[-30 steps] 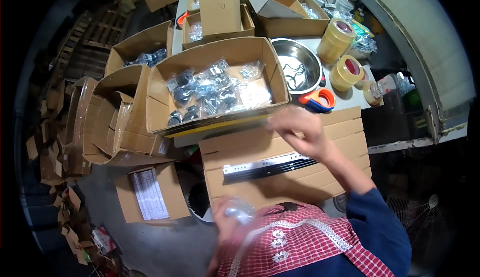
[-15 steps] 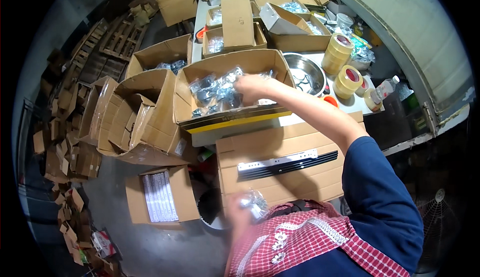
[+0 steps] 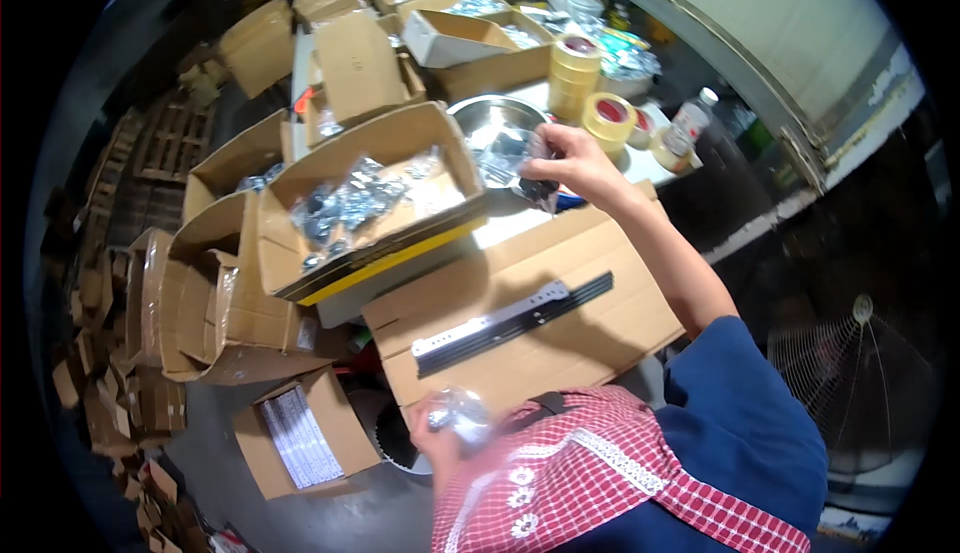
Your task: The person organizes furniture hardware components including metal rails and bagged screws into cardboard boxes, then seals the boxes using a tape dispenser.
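Observation:
My right hand (image 3: pixel 578 163) is closed on a small clear plastic bag (image 3: pixel 540 185) with dark parts in it, held up beside the steel bowl (image 3: pixel 490 113). Close to my apron, my left hand (image 3: pixel 435 431) grips another clear plastic bag (image 3: pixel 462 421) of shiny parts, somewhat blurred. Between the hands, metal drawer slides (image 3: pixel 510 325), one pale and several black, lie side by side on a flat cardboard box (image 3: pixel 590 253). To the left of my right hand stands an open carton (image 3: pixel 400 263) with several bagged parts (image 3: pixel 350 198) inside.
Rolls of yellowish tape (image 3: pixel 575 78) and a clear bottle (image 3: pixel 688 128) stand at the right of the table. More open cartons (image 3: pixel 225 303) crowd the left. On the floor sits a box of white packs (image 3: pixel 300 438); a fan (image 3: pixel 860 383) is at the right.
My right hand has come out of the carton and moved right with a small bag in it. My left hand still holds its bag. The whole view has shifted and tilted.

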The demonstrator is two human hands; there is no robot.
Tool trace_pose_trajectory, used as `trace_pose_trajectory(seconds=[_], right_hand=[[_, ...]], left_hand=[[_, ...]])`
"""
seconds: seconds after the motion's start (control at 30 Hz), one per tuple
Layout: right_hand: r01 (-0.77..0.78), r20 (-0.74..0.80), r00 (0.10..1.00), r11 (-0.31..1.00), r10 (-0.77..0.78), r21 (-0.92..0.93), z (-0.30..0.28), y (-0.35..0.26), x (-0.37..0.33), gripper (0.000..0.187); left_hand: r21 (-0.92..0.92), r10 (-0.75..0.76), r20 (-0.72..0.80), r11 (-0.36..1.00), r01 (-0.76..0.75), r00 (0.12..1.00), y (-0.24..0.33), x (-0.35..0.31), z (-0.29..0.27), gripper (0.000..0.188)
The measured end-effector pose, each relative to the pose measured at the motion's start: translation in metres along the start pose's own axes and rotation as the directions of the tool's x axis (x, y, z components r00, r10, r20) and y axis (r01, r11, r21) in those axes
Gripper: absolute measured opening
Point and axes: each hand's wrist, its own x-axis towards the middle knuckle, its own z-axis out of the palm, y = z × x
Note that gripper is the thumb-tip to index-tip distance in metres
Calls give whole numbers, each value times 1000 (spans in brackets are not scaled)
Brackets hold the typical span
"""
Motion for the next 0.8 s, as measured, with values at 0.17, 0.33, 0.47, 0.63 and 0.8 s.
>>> trace_pose_trajectory(seconds=[0.17, 0.33, 0.47, 0.63, 0.8], right_hand=[[-247, -250, 935, 967, 253, 56, -50, 87, -100, 24], [-415, -400, 856, 896, 328, -155, -59, 180, -167, 32], [-463, -294, 886, 725, 359, -509, -58, 192, -181, 42], [-234, -326, 945, 724, 15, -648, -46, 175, -188, 72], [49, -65, 983, 593, -170, -804, -29, 190, -167, 49]], left_hand=[[-41, -10, 37, 999, 12, 999, -23, 0, -1, 22], [-23, 57, 74, 998, -56, 996, -25, 2, -3, 23], [-38, 31, 74, 999, -29, 997, -19, 2, -1, 21], [1, 98, 69, 995, -99, 993, -20, 0, -1, 21], [-7, 83, 40, 997, -82, 996, -22, 1, -2, 23]])
